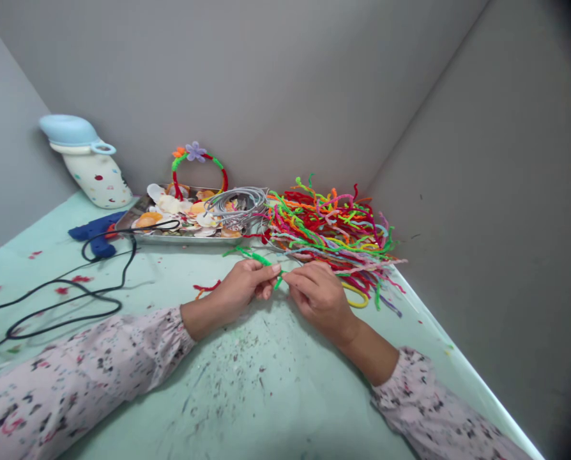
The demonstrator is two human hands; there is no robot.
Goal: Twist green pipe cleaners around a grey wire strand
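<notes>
Between my two hands is a green pipe cleaner, with part of it coiled thickly and a short end pointing down between the fingertips. My left hand pinches it between thumb and forefinger. From the other side, my right hand has its fingers closed on the same piece, and its fingertips nearly meet the left thumb. Just beyond the right hand spreads a large pile of coloured pipe cleaners. A short red pipe cleaner piece lies beside my left wrist.
Behind the hands a metal tray holds shells, with a coil of grey wire and a pipe cleaner hoop with flowers. At left are a blue glue gun, its looping black cord and a cup. Walls enclose the table.
</notes>
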